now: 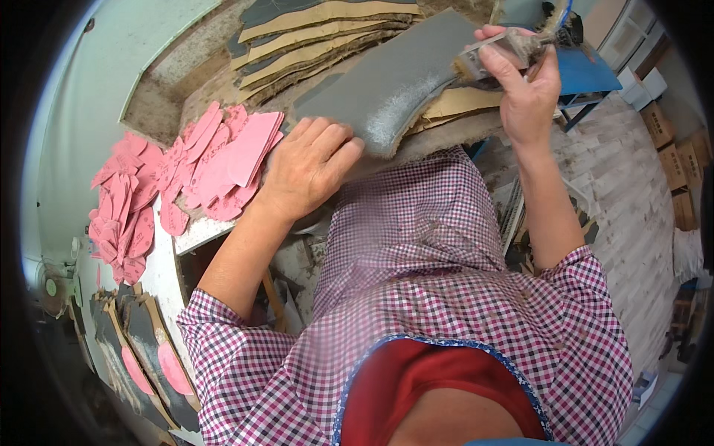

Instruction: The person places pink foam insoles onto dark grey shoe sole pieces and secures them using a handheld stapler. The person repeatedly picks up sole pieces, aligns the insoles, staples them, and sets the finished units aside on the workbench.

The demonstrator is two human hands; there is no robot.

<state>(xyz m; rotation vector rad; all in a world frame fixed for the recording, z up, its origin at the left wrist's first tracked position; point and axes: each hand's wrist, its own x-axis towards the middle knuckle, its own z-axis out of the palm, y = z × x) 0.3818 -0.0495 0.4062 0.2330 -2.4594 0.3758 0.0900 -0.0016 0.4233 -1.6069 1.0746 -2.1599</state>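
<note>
Two hands are being used: the grey sole sheet (387, 82) is being pinned flat on the tabletop (186, 74) under the open left hand (309, 167); the glue brush (513, 46) is being gripped tightly by the right hand (524, 93). Strokes are probably best kept even along the wet edge, away from the pink insoles (223, 160).

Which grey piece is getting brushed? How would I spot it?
Find the messy worktable with pink cutouts on its left. Just right of them, the left hand presses a long grey sheet. Unlike the stacked tan-edged sheets behind, it has a shiny wet patch.
</note>
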